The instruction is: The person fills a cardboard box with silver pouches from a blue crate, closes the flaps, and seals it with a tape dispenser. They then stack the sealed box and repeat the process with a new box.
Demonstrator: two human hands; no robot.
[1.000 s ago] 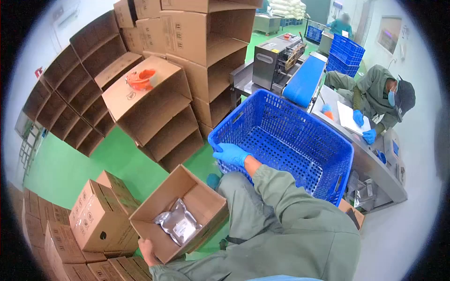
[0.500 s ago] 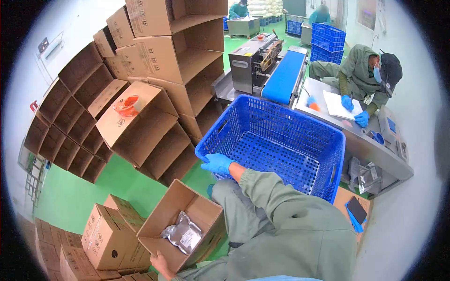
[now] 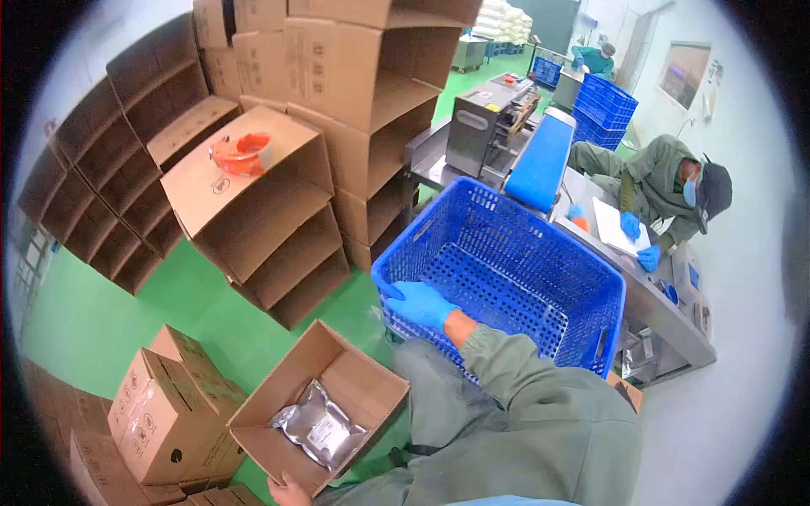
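Observation:
My left hand (image 3: 290, 491), bare, grips the lower edge of an open cardboard box (image 3: 354, 363) that is tilted toward me. Inside the box lies a silver foil pouch (image 3: 325, 426) with a white label. My right hand (image 3: 419, 304), in a blue glove, is closed over the near left rim of a large blue plastic crate (image 3: 591, 291). The crate has perforated walls and floor, and nothing is seen in it. Its fingertips are partly hidden by the rim.
Open cardboard boxes (image 3: 337, 84) are stacked at left and centre; an orange tape roll (image 3: 240, 154) sits on one. Closed cartons (image 3: 173, 422) stand lower left. Beyond the crate are a machine with a blue belt (image 3: 542, 160) and a co-worker (image 3: 675, 185) writing at a steel table.
My view has turned, so the surroundings shift in the frame. Both hands keep their holds on box and crate. The pouch remains in the box.

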